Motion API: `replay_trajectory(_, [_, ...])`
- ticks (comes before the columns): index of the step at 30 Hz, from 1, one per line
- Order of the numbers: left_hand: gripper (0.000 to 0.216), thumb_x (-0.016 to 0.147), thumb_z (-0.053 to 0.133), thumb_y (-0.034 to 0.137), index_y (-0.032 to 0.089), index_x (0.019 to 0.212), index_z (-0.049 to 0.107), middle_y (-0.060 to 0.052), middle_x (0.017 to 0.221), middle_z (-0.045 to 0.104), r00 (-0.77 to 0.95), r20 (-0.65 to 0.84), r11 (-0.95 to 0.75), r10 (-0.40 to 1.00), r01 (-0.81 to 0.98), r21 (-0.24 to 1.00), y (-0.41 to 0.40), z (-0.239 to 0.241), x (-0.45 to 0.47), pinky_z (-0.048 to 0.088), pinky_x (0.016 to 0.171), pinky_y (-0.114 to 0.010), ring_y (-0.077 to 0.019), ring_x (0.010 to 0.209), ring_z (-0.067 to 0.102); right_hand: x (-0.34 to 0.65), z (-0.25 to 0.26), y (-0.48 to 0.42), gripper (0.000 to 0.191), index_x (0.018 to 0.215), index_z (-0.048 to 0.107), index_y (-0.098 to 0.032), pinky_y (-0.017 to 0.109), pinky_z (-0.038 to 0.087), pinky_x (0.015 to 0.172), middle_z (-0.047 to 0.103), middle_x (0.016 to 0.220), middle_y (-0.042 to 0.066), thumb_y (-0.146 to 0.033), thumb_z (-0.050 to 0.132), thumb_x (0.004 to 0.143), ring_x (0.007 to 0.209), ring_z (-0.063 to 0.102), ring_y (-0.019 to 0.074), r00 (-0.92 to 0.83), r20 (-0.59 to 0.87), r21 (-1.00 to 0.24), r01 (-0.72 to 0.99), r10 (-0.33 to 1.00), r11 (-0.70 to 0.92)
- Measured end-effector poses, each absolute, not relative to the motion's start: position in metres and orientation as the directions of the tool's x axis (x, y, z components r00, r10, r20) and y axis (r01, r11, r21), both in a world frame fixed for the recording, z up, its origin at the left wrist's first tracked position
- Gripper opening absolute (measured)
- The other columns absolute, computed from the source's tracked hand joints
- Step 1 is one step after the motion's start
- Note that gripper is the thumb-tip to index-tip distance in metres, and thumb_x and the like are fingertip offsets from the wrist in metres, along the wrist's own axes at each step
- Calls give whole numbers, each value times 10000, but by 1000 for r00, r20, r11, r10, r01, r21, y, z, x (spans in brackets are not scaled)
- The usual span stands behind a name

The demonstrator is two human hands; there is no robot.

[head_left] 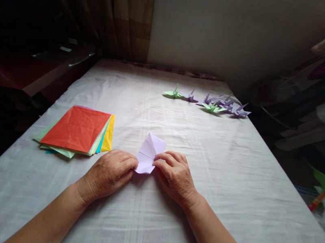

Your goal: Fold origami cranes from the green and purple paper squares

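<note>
A small piece of pale purple origami paper (pixel 149 152), partly folded and creased, is held between my two hands near the middle of the table. My left hand (pixel 111 173) pinches its lower left corner between thumb and fingers. On the other side, my right hand (pixel 175 175) grips the right edge, fingers curled over it. The paper's top stands up in a point with a fold line across its middle. The thumb of my right hand is mostly hidden.
To the left lies a stack of coloured paper sheets (pixel 78 128), red on top. Several folded purple cranes (pixel 227 104) and a green crane (pixel 213 107) sit at the far right, with another green crane (pixel 174 94) nearby. A pale cloth (pixel 138 236) covers the table.
</note>
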State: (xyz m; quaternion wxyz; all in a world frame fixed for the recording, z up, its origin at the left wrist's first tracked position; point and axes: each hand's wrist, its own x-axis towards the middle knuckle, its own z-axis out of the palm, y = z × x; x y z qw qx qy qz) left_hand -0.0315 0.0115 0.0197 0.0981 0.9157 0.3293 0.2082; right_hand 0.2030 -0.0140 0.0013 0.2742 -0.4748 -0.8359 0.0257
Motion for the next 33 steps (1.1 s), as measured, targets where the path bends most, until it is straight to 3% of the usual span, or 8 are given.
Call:
replay_trajectory(3, [79,882,565,244,217,865,638,-40,889,676,677,270,-728,685,619,294,8,21,-28,466,781,-354,-214,859,604,200,1,-18,144,913,705,-252,385,399,901,711,1066,29,-261,562,918,1021,575,220,-386,414,-341,774,825,533])
replay_trajectory(8, [189,940,523,317,206,839,639,-26,762,650,630,230,-669,742,677,305,7,16,-25,438,711,-338,-203,751,585,200,-6,-17,154,846,696,-241,381,413,888,713,1028,30,-296,575,923,978,596,207,-275,413,-463,758,868,460])
replay_trajectory(10, [150,930,540,313,204,945,642,-25,763,644,580,238,-626,779,711,320,6,14,-24,442,698,-334,-203,733,586,199,-7,-15,153,827,685,-236,375,415,862,708,1014,32,-300,581,919,956,600,203,-238,399,-483,766,885,424])
replay_trajectory(14, [292,911,551,273,196,1191,574,-32,787,632,511,272,-575,816,768,283,4,8,-23,466,702,-347,-212,724,590,192,-7,-12,133,798,657,-224,370,405,835,698,978,31,-271,595,906,935,594,208,-180,377,-474,805,909,356])
replay_trajectory(20, [378,902,539,230,168,1273,502,-85,989,657,502,350,-596,791,760,258,3,4,-21,500,797,-396,-238,859,607,185,-4,-10,136,779,626,-206,365,386,796,672,947,51,-284,615,890,909,567,228,-160,348,-374,880,924,293])
replay_trajectory(27, [237,929,511,192,219,1106,667,-59,1206,669,597,403,-697,694,697,167,-3,11,-13,443,974,-429,-262,1137,568,183,-4,-8,154,768,616,-203,341,354,786,653,910,48,-302,628,885,881,537,215,-157,330,-306,915,931,263])
replay_trajectory(33, [354,949,504,302,191,1269,609,-55,1282,662,656,283,-706,699,695,135,-16,11,-4,336,1088,-496,-285,1246,538,181,-5,-8,171,752,604,-201,339,341,781,649,899,47,-306,630,884,862,530,213,-150,339,-303,917,929,259])
